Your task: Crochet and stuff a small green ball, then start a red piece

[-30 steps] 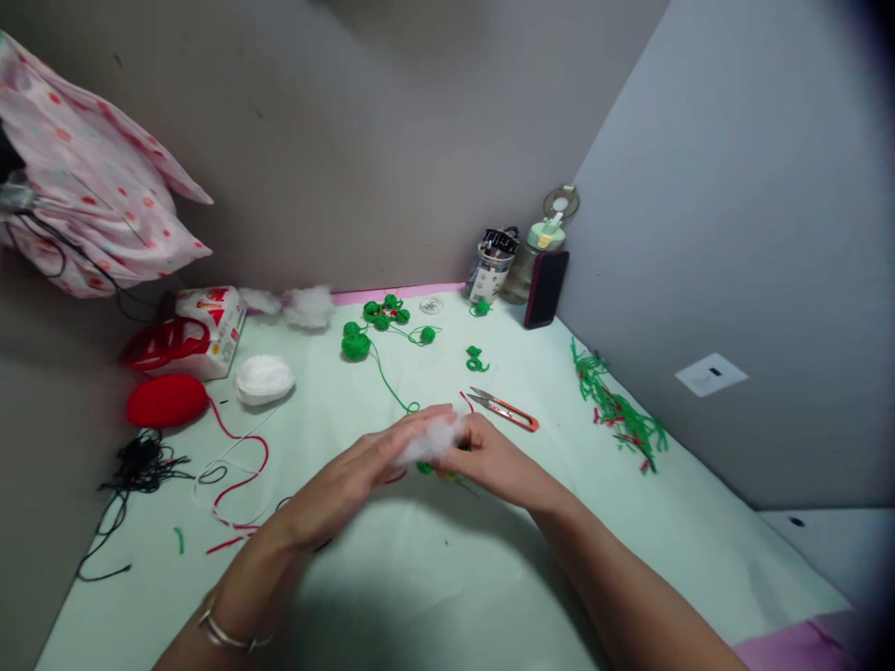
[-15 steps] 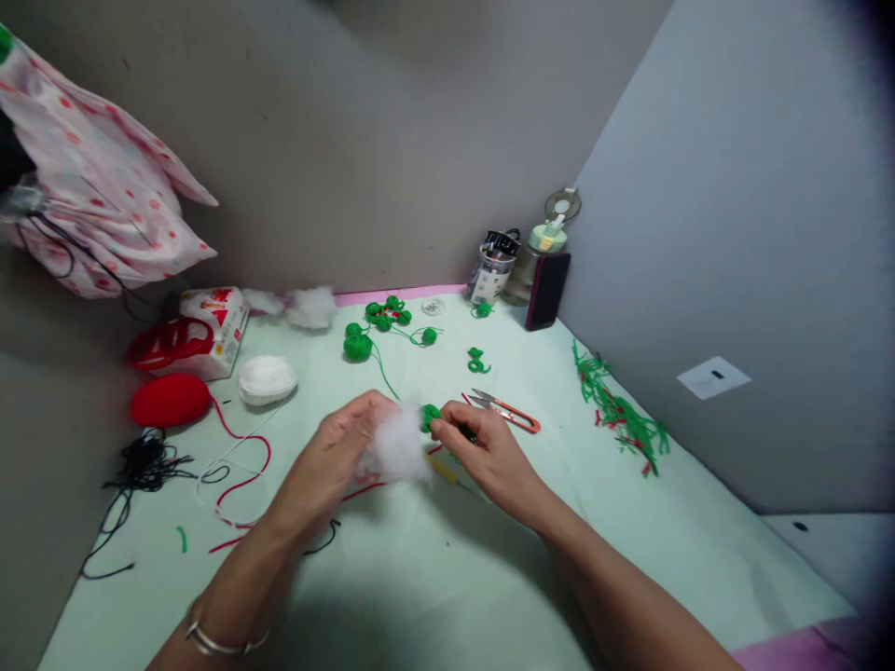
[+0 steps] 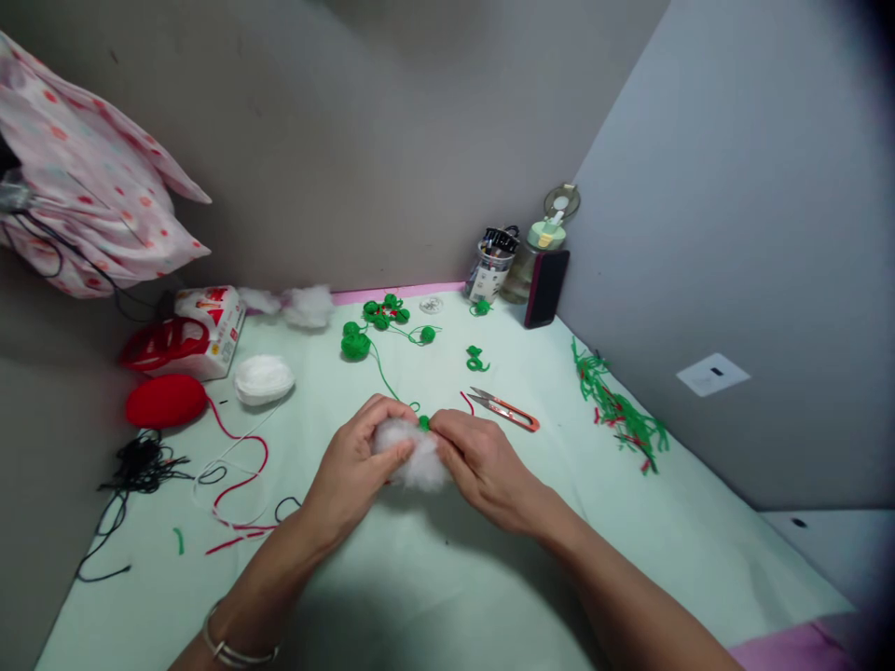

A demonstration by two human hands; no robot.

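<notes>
Fluffy white stuffing (image 3: 418,463) is pinched in my left hand (image 3: 360,457), its thumb pressed on top of the tuft. My right hand (image 3: 479,458) has its fingers closed on a small green crochet piece (image 3: 423,423), which is mostly hidden between the two hands. The stuffing also touches the right fingertips. From the piece, green yarn runs back to a green ball of yarn (image 3: 356,347). Just beyond my right hand lie orange-handled thread snips (image 3: 504,408), open, with a short red strand beside them.
A red yarn ball (image 3: 166,401), a white yarn ball (image 3: 264,380) and tangled black yarn (image 3: 144,466) lie at left. More stuffing (image 3: 309,308) sits by the wall. A phone (image 3: 547,289) leans against a bottle (image 3: 523,270); green yarn scraps (image 3: 619,410) lie at right.
My hands have come together, and the stuffing is now squeezed between them against the green piece. The yellow-handled tool seen under my right hand is now out of sight.
</notes>
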